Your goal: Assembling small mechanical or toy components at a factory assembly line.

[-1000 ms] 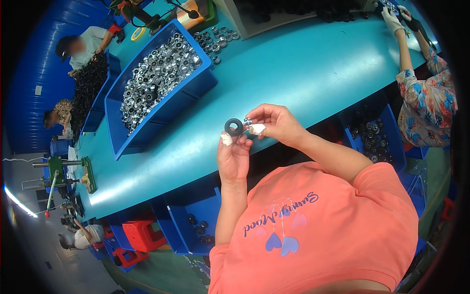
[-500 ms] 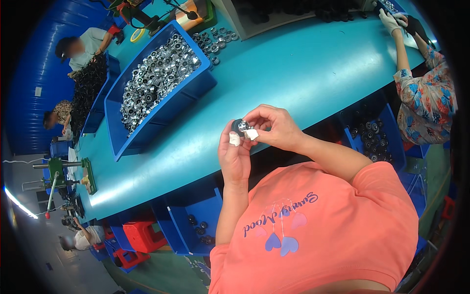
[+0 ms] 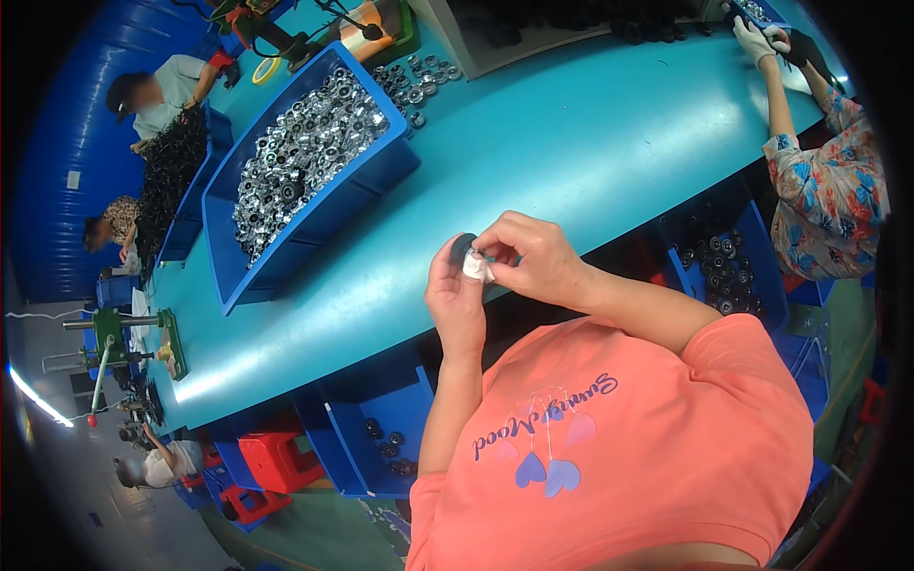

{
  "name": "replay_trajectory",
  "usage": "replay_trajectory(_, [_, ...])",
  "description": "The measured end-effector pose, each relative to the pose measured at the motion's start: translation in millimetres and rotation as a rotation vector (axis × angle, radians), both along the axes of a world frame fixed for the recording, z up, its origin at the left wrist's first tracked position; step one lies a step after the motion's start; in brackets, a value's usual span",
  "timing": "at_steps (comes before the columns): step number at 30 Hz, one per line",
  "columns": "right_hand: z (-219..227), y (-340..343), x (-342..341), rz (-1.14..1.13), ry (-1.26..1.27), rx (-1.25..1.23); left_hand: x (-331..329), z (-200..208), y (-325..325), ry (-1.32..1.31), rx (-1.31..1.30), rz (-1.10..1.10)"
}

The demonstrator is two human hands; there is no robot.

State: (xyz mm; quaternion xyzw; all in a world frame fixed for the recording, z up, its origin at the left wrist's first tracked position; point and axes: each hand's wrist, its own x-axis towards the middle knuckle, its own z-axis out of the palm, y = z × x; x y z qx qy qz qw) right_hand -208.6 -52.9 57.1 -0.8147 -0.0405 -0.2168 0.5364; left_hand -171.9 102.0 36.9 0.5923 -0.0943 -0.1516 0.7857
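A small, round black wheel (image 3: 463,248) is held over the near edge of the teal table, in front of my body. My left hand (image 3: 454,303) grips it from the left, its rim showing between fingers and thumb. From the right, my right hand (image 3: 541,259) closes its fingers and thumb on the wheel's face. White wraps (image 3: 475,266) cover the thumb tips, which meet in front of the wheel. The wheel's centre is hidden behind my fingers.
A blue bin (image 3: 319,205) full of shiny metal rings stands on the table (image 3: 533,143), left of my hands. Loose rings (image 3: 416,93) lie behind it. Under the table are blue bins with black wheels (image 3: 725,271). A gloved co-worker (image 3: 824,181) sits at right.
My right hand has shifted slightly down and left, bringing the thumbs together over the wheel. The wheel's shiny centre, visible before, is now covered.
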Motion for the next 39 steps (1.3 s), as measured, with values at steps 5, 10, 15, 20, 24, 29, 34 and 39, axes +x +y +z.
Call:
replay_trajectory(5, [4,-9,2,0.175,0.413,0.597,1,-2,0,-0.082,-0.015,0.013])
replay_trajectory(10, [-17,-9,8,0.269,0.343,0.541,0,2,-2,-0.122,-0.003,0.008])
replay_trajectory(15, [-7,4,0,0.183,0.339,0.577,1,2,-5,-0.233,0.126,0.09])
replay_trajectory(20, [-3,10,-3,0.065,0.169,0.34,5,3,-9,-0.426,0.322,0.217])
replay_trajectory(24, [6,9,3,0.05,0.259,0.274,13,0,-2,-0.264,0.21,0.114])
replay_trajectory(29, [-17,8,14,0.12,0.327,0.633,16,3,2,-0.075,0.083,0.044])
replay_trajectory(34, [-12,12,12,0.046,0.226,0.255,16,-6,5,-0.081,0.221,0.105])
replay_trajectory(39, [-17,-2,23,0.189,0.481,0.714,19,2,5,-0.06,0.097,-0.042])
